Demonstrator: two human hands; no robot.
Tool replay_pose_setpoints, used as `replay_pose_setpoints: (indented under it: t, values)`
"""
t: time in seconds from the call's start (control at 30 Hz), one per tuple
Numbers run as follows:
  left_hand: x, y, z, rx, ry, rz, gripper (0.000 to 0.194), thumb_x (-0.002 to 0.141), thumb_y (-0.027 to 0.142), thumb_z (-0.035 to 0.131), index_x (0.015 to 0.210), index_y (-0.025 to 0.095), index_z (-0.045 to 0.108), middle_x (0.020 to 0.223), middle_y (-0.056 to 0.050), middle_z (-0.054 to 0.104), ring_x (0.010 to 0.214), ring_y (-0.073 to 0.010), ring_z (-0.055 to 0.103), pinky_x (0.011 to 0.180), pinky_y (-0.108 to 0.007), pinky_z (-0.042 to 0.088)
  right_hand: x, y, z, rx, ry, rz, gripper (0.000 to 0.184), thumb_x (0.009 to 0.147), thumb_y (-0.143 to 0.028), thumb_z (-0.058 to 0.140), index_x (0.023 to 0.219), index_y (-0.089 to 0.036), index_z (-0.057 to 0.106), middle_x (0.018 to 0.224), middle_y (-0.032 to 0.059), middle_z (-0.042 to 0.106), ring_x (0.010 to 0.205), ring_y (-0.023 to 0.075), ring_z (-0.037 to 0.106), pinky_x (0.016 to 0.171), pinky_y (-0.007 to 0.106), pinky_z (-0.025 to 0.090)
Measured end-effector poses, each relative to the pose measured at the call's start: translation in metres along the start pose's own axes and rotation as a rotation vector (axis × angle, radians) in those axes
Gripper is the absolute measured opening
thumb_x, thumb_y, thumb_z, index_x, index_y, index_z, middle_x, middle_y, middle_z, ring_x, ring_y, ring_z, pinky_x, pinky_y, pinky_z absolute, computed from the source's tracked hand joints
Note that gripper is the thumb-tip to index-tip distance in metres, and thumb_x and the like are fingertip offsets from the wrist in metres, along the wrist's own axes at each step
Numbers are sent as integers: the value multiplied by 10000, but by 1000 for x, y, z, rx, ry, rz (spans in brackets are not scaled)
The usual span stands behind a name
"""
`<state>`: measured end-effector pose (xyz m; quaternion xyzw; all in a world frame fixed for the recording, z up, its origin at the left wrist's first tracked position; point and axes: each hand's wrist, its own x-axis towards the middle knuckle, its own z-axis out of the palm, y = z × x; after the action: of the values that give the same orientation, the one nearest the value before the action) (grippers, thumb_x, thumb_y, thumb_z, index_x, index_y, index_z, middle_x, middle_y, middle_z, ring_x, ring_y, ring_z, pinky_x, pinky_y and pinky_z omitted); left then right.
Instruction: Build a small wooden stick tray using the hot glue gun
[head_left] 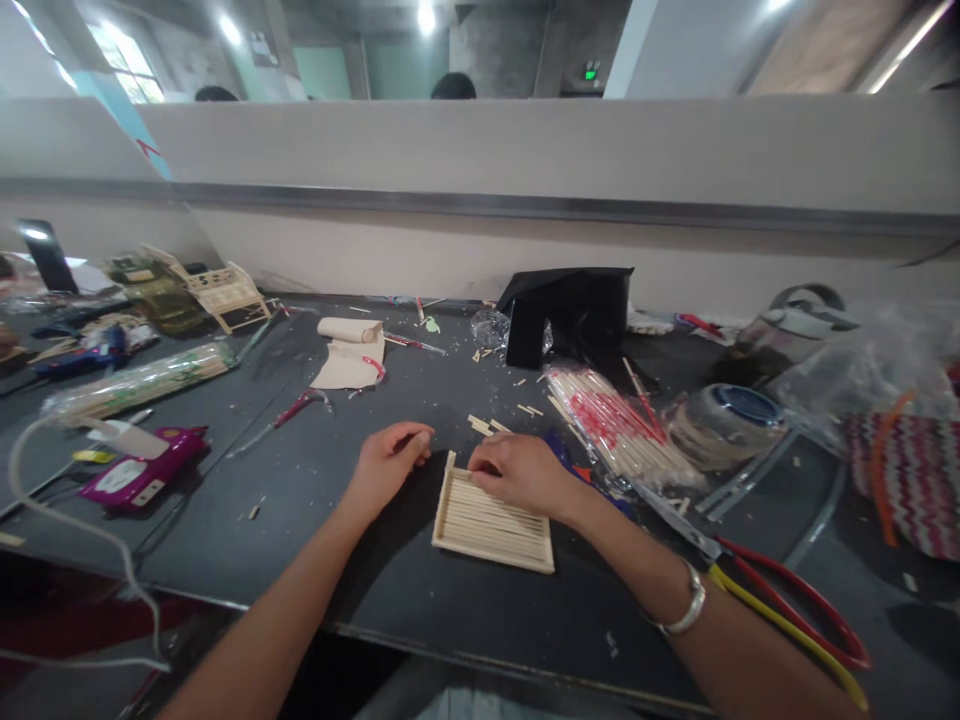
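Left hand point(390, 462) and right hand point(519, 472) were both curled; I couldn't tell if they held anything. On the counter point(232, 530) lay the stick tray point(496, 540), partly under the right hand, with the left just beside it. Short sticks point(481, 425) lay behind.

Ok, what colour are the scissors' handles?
One red, one yellow; the scissors show best in the head view.

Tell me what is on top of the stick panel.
The right hand is over the stick panel's far side. Elsewhere, side-by-side sticks show inside a raised rim. What lies beneath the hand and at the far right corner is covered and cannot be seen.
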<state>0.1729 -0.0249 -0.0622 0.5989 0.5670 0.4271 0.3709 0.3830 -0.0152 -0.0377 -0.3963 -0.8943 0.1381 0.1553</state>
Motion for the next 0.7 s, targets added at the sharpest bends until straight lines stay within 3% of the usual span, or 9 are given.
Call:
replay_pose_setpoints:
  t: [0.17,0.3,0.53,0.7]
  values:
    - [-6,11,0,-361,-98,-146,381,802,466,577,978,139,662,819,-66,697,714,-159,643,677,-283,519,1,-2,-5,83,68,37,84,798,-204,599,806,-228,680,772,-20,696,709,130,617,639,223,409]
    - [-11,18,-3,-677,-364,-259,418,848,486,506,1090,171,637,1079,-116,678,955,-219,643,871,-367,488,2,-6,-10,121,120,56,85,804,-179,595,802,-212,673,766,-12,683,700,123,609,640,220,420]
    - [-22,25,-8,-941,-670,-215,637,701,374,684,1296,222,514,1367,-105,503,1237,-310,476,1029,-441,364,1,-10,-15,266,278,-63,119,879,-270,569,855,-217,672,800,14,665,767,146,596,708,259,447]
    - [-29,31,-3,-1045,-764,-220,767,699,329,700,1394,278,379,1415,-73,447,1282,-291,424,1074,-443,300,0,-19,-17,309,415,-128,135,888,-272,563,854,-214,681,830,28,664,806,158,588,748,284,463]
